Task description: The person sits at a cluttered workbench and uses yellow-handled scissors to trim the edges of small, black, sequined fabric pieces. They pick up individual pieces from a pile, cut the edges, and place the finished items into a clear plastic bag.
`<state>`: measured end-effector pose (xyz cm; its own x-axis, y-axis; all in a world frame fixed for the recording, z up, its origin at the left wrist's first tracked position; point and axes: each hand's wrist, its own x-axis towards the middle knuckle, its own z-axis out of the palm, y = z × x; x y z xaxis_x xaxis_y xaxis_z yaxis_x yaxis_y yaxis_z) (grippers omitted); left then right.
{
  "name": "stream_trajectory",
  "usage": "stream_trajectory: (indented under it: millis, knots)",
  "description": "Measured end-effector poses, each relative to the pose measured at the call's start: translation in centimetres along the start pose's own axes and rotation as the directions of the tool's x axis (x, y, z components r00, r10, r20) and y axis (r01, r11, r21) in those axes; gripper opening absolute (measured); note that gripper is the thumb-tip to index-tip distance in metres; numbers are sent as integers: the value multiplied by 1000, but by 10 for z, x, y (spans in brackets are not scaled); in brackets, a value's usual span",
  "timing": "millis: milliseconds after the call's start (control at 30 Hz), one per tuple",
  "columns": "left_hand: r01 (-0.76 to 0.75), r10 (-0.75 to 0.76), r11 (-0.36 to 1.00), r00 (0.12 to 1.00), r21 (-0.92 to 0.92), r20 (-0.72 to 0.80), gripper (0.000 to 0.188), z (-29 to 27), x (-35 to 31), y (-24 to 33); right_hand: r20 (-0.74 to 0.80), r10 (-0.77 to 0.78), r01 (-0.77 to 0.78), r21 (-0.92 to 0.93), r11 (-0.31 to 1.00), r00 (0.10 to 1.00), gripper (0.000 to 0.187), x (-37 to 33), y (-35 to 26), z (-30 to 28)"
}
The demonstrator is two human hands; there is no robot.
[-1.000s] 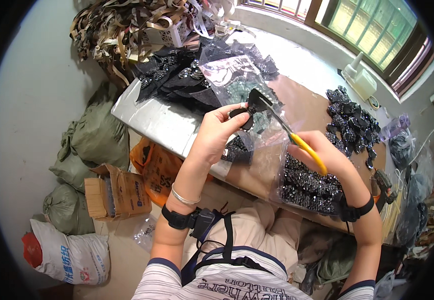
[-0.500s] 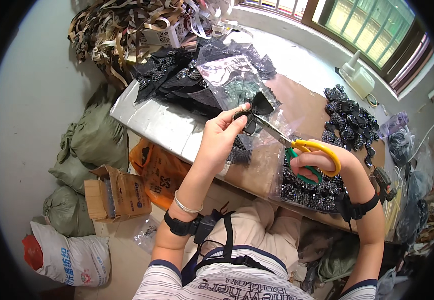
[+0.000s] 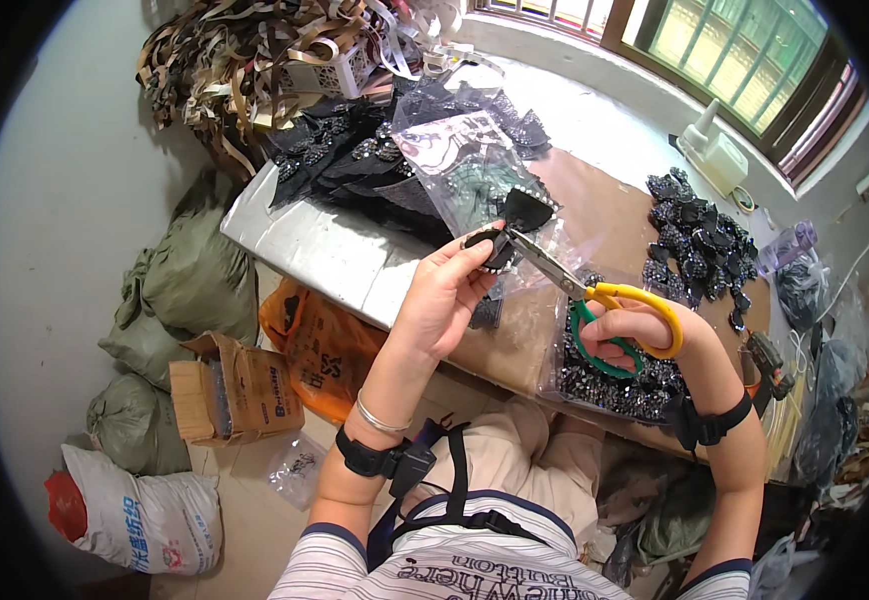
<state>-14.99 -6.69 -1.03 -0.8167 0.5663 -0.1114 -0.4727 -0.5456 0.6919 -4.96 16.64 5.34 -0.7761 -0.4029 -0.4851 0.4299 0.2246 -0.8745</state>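
Note:
Over the middle of the table, my left hand [image 3: 452, 285] pinches a black fabric bow [image 3: 528, 210] by one lobe, between thumb and fingers. Small pale beads edge the bow. A pair of scissors [image 3: 557, 270] with one yellow and one green handle is in my right hand [image 3: 627, 326], thumb and fingers through the loops. The blade tips touch or nearly touch the bow's centre; whether they are cutting anything I cannot tell. Below the right hand lies a clear bag of dark glittering pieces [image 3: 615, 388]. Clear plastic bags [image 3: 465, 165] lie behind the bow.
Black beaded fabric pieces [image 3: 355, 165] cover the table's left part. Finished-looking dark bows [image 3: 700, 235] are heaped at the right. A white bottle [image 3: 717, 155] stands by the window. A glue gun [image 3: 770, 362] sits at the right edge. Ribbons [image 3: 245, 70] overflow a basket; a carton [image 3: 235, 390] stands on the floor.
The bow has turned in my left hand, so its beaded edge now shows more. My left wrist has rolled and dropped slightly. The scissors' green loop has moved a little away from the yellow one.

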Motion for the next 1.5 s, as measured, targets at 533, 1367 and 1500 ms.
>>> stream_trajectory:
  millis: [533,1367,1500]
  knots:
    - [-154,153,988,980,-7,123,37,-1,-1,-15,97,-58,36,206,978,994,29,0,-1,11]
    - [-389,453,442,874,808,173,26,62,67,3,-185,-159,194,190,963,970,36,-74,55,21]
    - [-351,145,687,924,636,353,61,135,126,-48,-326,-167,283,349,894,930,28,-115,95,48]
